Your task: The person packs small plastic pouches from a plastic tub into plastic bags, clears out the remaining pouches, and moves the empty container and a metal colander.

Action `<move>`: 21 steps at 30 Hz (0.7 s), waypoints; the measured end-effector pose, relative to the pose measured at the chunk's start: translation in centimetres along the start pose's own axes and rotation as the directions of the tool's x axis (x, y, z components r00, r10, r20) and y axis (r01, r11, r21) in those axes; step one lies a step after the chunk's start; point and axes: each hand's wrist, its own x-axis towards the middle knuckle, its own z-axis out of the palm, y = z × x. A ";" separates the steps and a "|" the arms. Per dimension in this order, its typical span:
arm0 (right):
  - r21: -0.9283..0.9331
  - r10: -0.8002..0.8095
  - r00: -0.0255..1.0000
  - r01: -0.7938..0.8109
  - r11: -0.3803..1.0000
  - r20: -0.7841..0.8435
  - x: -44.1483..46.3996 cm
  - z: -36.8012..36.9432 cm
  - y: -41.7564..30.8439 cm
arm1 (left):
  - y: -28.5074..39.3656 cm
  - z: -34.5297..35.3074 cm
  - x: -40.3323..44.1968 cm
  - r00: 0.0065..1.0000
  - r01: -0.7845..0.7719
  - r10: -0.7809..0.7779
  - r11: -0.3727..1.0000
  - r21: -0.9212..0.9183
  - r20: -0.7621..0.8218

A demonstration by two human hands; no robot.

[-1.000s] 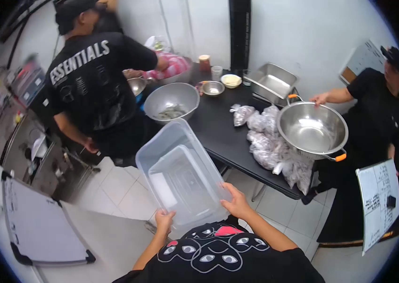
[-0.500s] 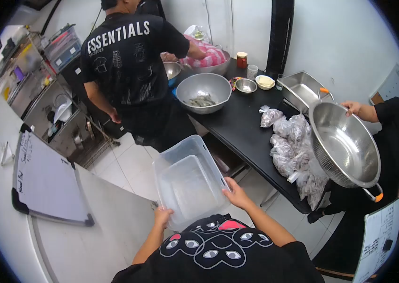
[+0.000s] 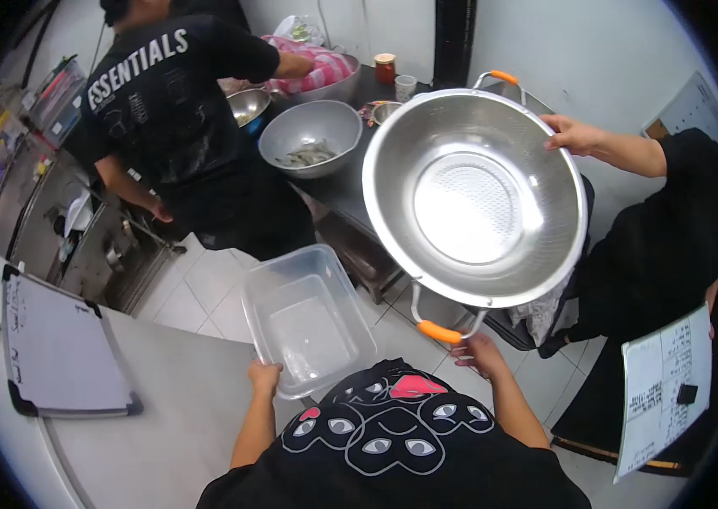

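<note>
My left hand (image 3: pixel 265 376) grips the near left rim of a clear plastic tub (image 3: pixel 278 318), held over the tiled floor with its open side toward me. My right hand (image 3: pixel 482 355) is off the tub, at the lower orange-tipped handle of a large stainless steel colander (image 3: pixel 469 212). Its fingers are apart beside the handle; whether they touch it is hard to see. At the colander's far right rim, a co-worker's hand (image 3: pixel 575 136) holds it tilted toward me.
A grey bowl with shrimp (image 3: pixel 312 140) stands on the black table, near a red-lidded jar (image 3: pixel 385 68) and a white cup (image 3: pixel 405 86). Plastic bags (image 3: pixel 537 314) lie partly hidden under the colander. Another person (image 3: pixel 189 136) stands at left; a whiteboard (image 3: pixel 66 348) is nearby.
My right hand has let go of the tub and moved right to the colander's handle. The co-worker has brought the colander leftward, closer to me. The tub has shifted slightly left.
</note>
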 end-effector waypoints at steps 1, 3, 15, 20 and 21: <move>0.113 -0.047 0.999 0.049 0.992 -0.021 -1.3 -0.7 -1.9 | 1.5 0.6 -0.6 1.000 -0.020 0.020 0.999 -0.040 0.009; 0.439 -0.205 0.975 0.220 0.871 -0.083 -4.5 -1.0 -6.3 | 3.4 1.8 -0.6 0.998 -0.066 0.067 0.994 -0.089 0.017; 0.545 -0.318 0.938 0.341 0.766 -0.140 -5.6 4.1 -13.2 | 6.1 2.7 0.1 0.989 -0.131 0.135 0.989 0.064 -0.064; 0.523 -0.268 0.930 0.363 0.771 -0.251 -3.8 1.4 -10.9 | 2.0 2.3 1.3 0.999 -0.046 0.044 0.990 0.137 0.012; 0.501 -0.270 0.917 0.388 0.774 -0.293 -4.1 0.4 -10.3 | 2.2 1.6 0.4 0.998 -0.052 0.057 0.968 0.245 -0.015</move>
